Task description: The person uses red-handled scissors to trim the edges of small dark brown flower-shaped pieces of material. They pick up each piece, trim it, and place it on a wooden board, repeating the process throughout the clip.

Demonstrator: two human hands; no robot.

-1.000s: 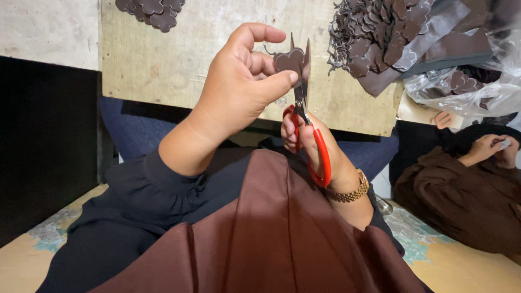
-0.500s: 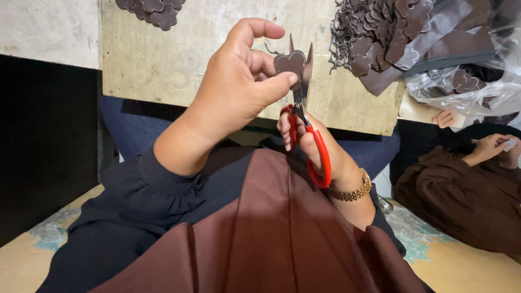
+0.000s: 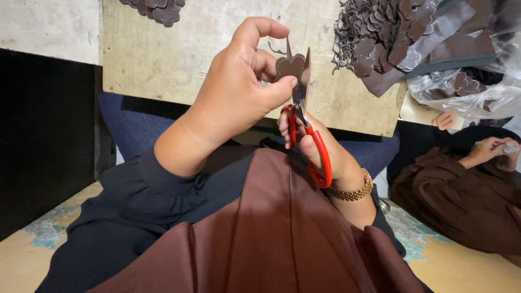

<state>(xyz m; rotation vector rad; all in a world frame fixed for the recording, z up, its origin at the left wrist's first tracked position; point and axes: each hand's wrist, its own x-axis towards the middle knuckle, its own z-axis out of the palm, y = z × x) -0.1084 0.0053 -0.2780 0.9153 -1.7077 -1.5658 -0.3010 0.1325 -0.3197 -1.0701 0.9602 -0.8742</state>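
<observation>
My left hand pinches a small dark brown flower-shaped cut-out between thumb and fingers, held up in front of a wooden board. My right hand, with a gold watch on the wrist, grips red-handled scissors. The scissor blades point up and are parted around the right edge of the cut-out. Much of the right hand is hidden behind the left hand and the handles.
A wooden board carries a heap of brown cut-outs and strips at the upper right and a few at the top left. A clear plastic bag lies at right. Another person's hand and brown sleeve sit at right. Brown cloth covers my lap.
The scissor blades have shifted slightly along the cut-out's edge, and my left hand has turned the piece a little. Both hands stay in the same place.
</observation>
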